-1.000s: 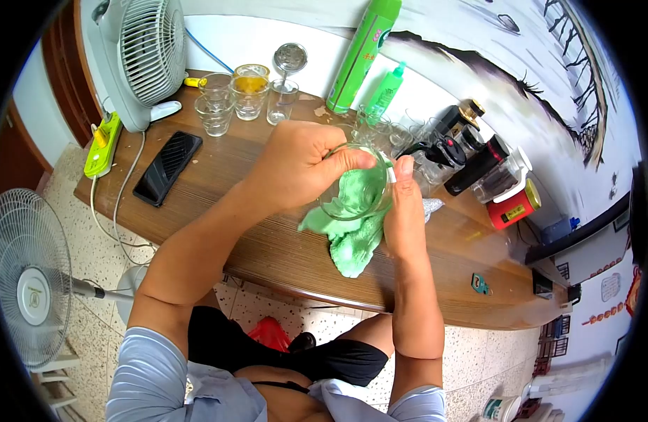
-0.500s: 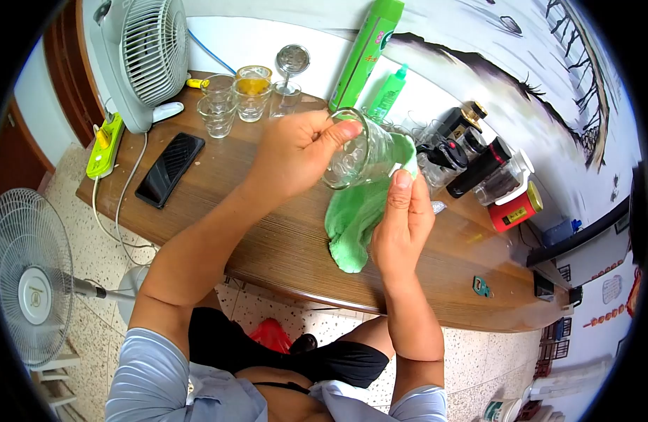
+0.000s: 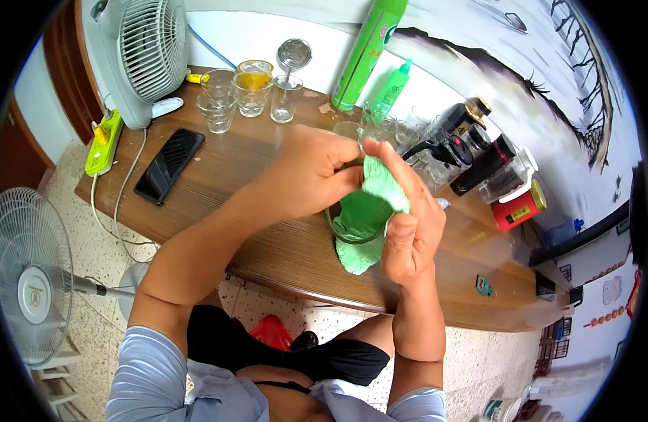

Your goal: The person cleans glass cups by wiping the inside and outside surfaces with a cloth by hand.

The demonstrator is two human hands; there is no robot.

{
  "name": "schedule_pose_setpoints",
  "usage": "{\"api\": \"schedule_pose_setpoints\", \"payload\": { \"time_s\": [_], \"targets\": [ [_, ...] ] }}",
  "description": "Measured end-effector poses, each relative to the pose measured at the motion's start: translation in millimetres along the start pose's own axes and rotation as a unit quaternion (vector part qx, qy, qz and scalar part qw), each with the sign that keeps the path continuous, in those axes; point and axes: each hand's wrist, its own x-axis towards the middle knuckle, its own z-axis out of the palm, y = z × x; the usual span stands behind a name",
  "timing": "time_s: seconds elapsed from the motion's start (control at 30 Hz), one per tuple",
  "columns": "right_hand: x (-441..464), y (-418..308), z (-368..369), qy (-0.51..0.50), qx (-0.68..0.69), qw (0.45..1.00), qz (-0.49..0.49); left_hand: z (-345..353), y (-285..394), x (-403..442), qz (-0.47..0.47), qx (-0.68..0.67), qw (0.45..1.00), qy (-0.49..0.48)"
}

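Above the table edge, my left hand (image 3: 311,171) is closed on the rim of a clear drinking glass (image 3: 331,224), the thumb hooked over it. A light green cloth (image 3: 383,181) is draped over the glass's mouth, and green shows inside the glass; another part of it hangs below. My right hand (image 3: 417,218) grips the cloth at the right side of the rim, fingers behind and thumb in front. Most of the glass's body is hidden by the hands and cloth.
Several glasses (image 3: 216,112) and a strainer (image 3: 294,53) stand at the back left, near a phone (image 3: 169,166) and box fan (image 3: 152,49). Behind my hands are a green spray can (image 3: 368,56), a green bottle (image 3: 392,90), a glass teapot (image 3: 447,153) and a red tin (image 3: 519,206).
The glass has tilted so its mouth faces up toward me and has come lower. My right hand has brought the cloth up over the rim and into the mouth.
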Motion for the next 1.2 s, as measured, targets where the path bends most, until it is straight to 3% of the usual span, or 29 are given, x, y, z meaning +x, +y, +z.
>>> {"api": "schedule_pose_setpoints", "payload": {
  "time_s": [0.07,0.2,0.33,0.43,0.53,0.63,0.73,0.93,1.03,1.13,1.2],
  "targets": [
    [0,-3,-3,-0.004,0.015,0.999,0.052,-8,13,2,-0.011,0.028,1.000,-0.001],
    [-11,3,5,0.017,0.173,0.956,0.235,-13,17,4,-0.072,0.002,0.997,0.018],
    [-8,-1,7,0.015,0.204,0.929,0.307,-13,15,5,-0.141,0.007,0.990,-0.007],
    [-13,7,12,0.050,0.129,0.961,0.240,-7,6,6,-0.169,-0.041,0.985,0.009],
    [-9,4,15,0.047,-0.048,0.993,0.094,-7,7,6,-0.253,-0.173,0.952,-0.027],
    [-7,5,10,-0.007,-0.164,0.986,0.014,-6,-2,5,-0.286,-0.139,0.946,-0.056],
    [-9,1,11,-0.044,-0.191,0.980,0.016,-8,-9,3,-0.238,-0.049,0.964,-0.111],
    [-10,-1,13,-0.060,-0.171,0.981,0.066,-4,-8,-2,-0.208,-0.045,0.973,-0.086],
    [-2,-9,4,-0.104,-0.120,0.980,0.121,-12,7,2,-0.135,0.017,0.986,-0.092],
    [3,-13,1,-0.138,-0.117,0.975,0.129,-17,0,4,0.022,0.123,0.989,-0.082],
    [2,-8,1,-0.183,-0.041,0.969,0.162,-22,-1,5,0.082,0.120,0.986,-0.083]
  ]
}}
